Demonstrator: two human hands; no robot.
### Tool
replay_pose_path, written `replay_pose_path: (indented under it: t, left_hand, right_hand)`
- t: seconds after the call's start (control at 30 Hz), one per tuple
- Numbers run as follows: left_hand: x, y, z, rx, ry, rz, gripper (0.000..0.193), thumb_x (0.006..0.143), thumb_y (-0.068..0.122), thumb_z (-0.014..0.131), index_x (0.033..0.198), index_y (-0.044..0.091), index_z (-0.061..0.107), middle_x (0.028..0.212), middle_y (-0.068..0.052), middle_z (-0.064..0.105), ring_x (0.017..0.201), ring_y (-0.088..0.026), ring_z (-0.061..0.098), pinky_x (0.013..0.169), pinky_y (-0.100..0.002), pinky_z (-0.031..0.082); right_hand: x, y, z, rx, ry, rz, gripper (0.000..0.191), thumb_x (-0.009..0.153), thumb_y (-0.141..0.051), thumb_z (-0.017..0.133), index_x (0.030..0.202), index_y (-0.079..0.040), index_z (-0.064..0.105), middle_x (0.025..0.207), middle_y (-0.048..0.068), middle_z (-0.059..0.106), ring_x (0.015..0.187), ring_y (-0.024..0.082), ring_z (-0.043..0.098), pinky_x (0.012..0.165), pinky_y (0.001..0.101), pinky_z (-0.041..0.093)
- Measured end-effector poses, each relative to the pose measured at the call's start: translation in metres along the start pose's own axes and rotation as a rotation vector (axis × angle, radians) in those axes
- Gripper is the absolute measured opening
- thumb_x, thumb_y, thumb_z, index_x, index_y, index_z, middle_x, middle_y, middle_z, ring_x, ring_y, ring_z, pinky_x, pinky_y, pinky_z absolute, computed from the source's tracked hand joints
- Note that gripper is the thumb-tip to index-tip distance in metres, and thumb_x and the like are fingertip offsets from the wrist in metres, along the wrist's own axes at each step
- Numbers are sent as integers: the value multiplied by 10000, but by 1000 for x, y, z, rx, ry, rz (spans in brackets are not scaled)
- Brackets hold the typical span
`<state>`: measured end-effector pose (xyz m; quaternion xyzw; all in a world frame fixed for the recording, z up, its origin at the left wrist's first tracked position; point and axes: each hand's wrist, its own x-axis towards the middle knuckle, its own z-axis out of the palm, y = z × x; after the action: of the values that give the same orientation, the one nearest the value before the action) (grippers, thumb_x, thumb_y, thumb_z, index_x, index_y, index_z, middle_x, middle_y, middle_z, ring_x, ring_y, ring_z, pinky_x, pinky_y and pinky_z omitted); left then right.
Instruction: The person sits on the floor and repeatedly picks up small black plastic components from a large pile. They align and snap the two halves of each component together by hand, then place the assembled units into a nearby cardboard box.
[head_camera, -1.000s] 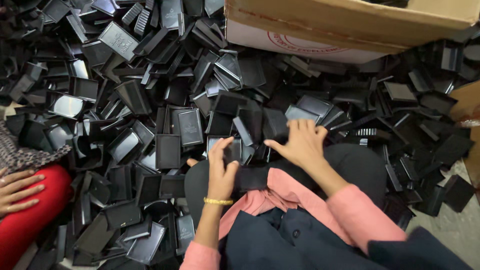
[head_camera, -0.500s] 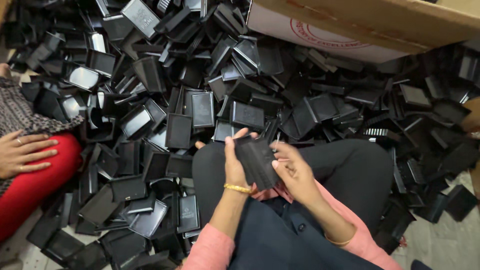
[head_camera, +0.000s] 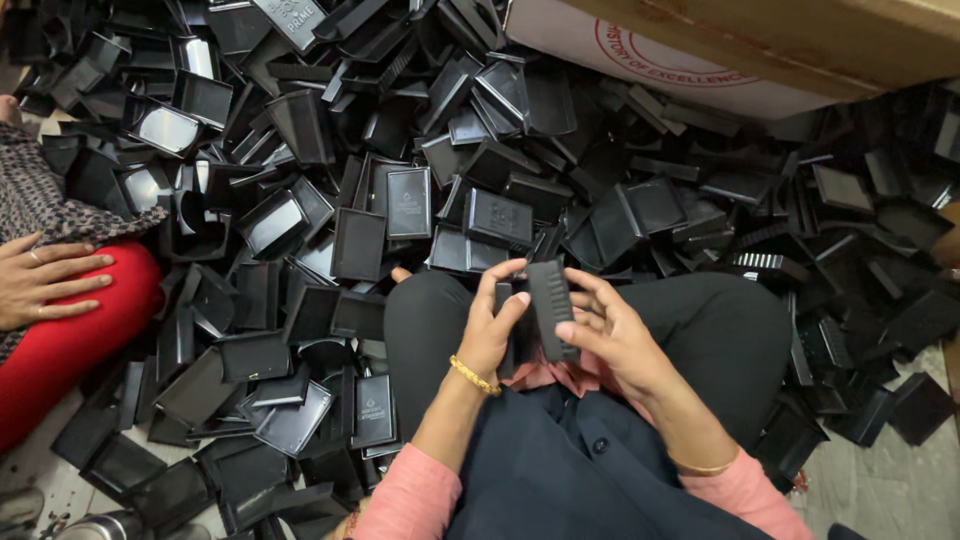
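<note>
Beside a sprawling heap of black plastic trays (head_camera: 330, 240), a small black casing (head_camera: 549, 305) is gripped over the lap between the left hand (head_camera: 492, 330) and right hand (head_camera: 610, 335), where it could be dropped and lost among look-alikes if the fingertip hold slips.

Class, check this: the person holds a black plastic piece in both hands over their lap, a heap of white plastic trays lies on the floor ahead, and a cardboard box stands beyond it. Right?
Not quite. The head view shows the heap of plastic trays is black, not white. The rest holds: left hand and right hand hold the black plastic piece, and the cardboard box stands beyond.
</note>
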<state>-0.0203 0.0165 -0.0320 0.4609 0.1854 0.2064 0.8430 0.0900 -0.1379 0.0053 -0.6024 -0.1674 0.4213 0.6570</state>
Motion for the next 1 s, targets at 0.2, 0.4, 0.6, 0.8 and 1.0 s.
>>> replay_pose_path:
  t: [0.2,0.4,0.6,0.8,1.0]
  left_hand:
    - [-2,-12,-11,24,20,17,459,968,201,673,1389,69,545,1286,-83,616,1201,-174,582,1044,-317,472]
    - [3,-4,-28,513,247,202,479,943,224,716,1359,42,563,1292,-132,651,1206,-207,609,1062,-340,458]
    - [-1,3,-3,-183,135,117,563,1063,463,404,1380,21,547,1316,-127,631,1144,-192,637,973,-344,528]
    - [-13,8,33,-32,69,182,597,1105,472,368,1438,7,536,1312,-112,620,1109,-165,626,962,-300,530]
    - [-18,4,34,-83,82,169,614,1093,490,354,1467,28,507,1301,-104,611,1035,-159,634,907,-304,542]
  right_hand:
    - [-9,5,10,-319,111,-183,846,777,-61,823,1493,-34,374,1326,149,573,1188,207,610,988,367,539]
    - [-23,-21,-8,170,147,2,732,847,-110,733,1505,-52,417,1303,131,598,1164,220,630,950,383,552]
    - [-42,-24,6,-122,125,-155,793,806,-79,780,1499,-54,396,1325,137,600,1200,222,613,983,380,554]
    - [-46,-6,46,-318,117,-188,819,771,-93,845,1472,-42,426,1369,147,604,1266,214,619,1052,367,538]
    - [-45,-10,47,-327,148,-183,813,776,-99,839,1480,-43,437,1360,140,621,1241,204,640,1038,354,548]
